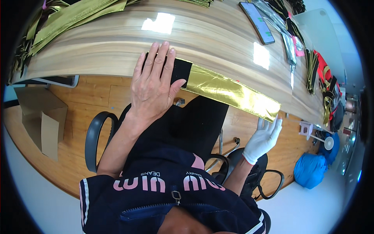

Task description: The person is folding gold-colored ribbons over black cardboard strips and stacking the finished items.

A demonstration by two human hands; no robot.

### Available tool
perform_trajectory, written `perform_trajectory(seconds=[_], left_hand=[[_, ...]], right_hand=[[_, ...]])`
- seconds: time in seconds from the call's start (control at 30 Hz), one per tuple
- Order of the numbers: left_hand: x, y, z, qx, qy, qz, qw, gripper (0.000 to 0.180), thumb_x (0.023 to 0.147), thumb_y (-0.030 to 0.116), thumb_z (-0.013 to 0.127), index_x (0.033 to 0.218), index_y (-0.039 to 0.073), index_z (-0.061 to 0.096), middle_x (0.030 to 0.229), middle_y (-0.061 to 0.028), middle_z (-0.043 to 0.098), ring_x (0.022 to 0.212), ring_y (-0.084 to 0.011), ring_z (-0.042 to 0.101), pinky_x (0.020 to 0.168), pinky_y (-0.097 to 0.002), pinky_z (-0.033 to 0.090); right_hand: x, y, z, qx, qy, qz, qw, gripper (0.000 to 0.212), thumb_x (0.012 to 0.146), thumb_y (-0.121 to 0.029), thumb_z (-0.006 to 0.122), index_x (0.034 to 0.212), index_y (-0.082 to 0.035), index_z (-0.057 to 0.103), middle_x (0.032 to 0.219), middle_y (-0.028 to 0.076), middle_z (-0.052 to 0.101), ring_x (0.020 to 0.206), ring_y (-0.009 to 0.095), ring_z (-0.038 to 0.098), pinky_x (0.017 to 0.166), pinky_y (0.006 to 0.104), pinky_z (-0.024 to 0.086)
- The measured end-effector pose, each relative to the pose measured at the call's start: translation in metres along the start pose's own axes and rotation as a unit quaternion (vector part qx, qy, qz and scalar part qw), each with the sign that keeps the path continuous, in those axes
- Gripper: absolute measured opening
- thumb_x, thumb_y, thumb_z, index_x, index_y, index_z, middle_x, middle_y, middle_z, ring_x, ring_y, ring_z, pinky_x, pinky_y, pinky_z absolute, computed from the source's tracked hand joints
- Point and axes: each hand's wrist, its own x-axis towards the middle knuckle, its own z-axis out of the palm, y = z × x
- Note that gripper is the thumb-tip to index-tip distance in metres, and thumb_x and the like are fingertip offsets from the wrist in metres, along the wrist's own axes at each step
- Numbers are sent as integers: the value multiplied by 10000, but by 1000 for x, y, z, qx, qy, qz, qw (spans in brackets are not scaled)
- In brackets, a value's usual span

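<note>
A shiny gold fabric band [233, 89] with a black end [182, 71] lies slantwise along the near edge of the wooden table. My left hand [154, 80], bare, presses flat on the black end with its fingers stretched out and its thumb to the right. In a white glove, my right hand [261, 139] grips the band's far right corner where it hangs past the table edge. Part of its fingertips is hidden by the band.
Gold strips [74, 21] lie piled at the table's back left. A phone [258, 22] rests at the back right, beside clear plastic packets [287, 43] and bundled black-and-gold strips [311, 70]. An open cardboard box [43, 117] stands on the floor at left; a blue bag [310, 170] sits at right.
</note>
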Motion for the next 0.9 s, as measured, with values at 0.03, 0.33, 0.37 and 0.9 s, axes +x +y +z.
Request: perform_trajectory(seconds=[0.03, 0.33, 0.37, 0.9], left_hand=[[-1, 0, 0, -3, 0, -3, 1000, 674, 1095, 495, 434, 1581, 28, 449, 1650, -148, 425, 1531, -355, 386, 1242, -527, 299], [0, -2, -5, -27, -3, 6, 1000, 682, 1077, 534, 451, 1591, 86, 454, 1669, -146, 394, 1538, -383, 360, 1249, -546, 279], [1, -3, -9, -49, -9, 18, 999, 677, 1062, 541, 477, 1596, 126, 459, 1682, -137, 373, 1549, -394, 334, 1252, -560, 267], [2, 1, -14, -9, -71, 62, 996, 591, 1020, 376, 627, 1572, 206, 503, 1700, -100, 341, 1585, -398, 241, 1263, -635, 210]], right_hand=[[-1, 0, -7, 74, -12, 36, 997, 522, 1137, -300, 460, 1547, 21, 429, 1563, 157, 493, 1430, 302, 487, 1153, 469, 431], [-2, -2, 19, 77, -47, 37, 995, 376, 1092, -217, 600, 1428, -51, 576, 1303, 66, 628, 1130, 140, 613, 990, 365, 526], [1, -2, 23, 42, -41, 23, 998, 348, 1084, -204, 617, 1404, -69, 603, 1230, 47, 642, 1037, 113, 622, 960, 355, 530], [39, -24, 78, -131, -8, -121, 984, 250, 1092, -168, 586, 1173, 39, 701, 1042, 18, 679, 921, 86, 597, 820, 292, 527]])
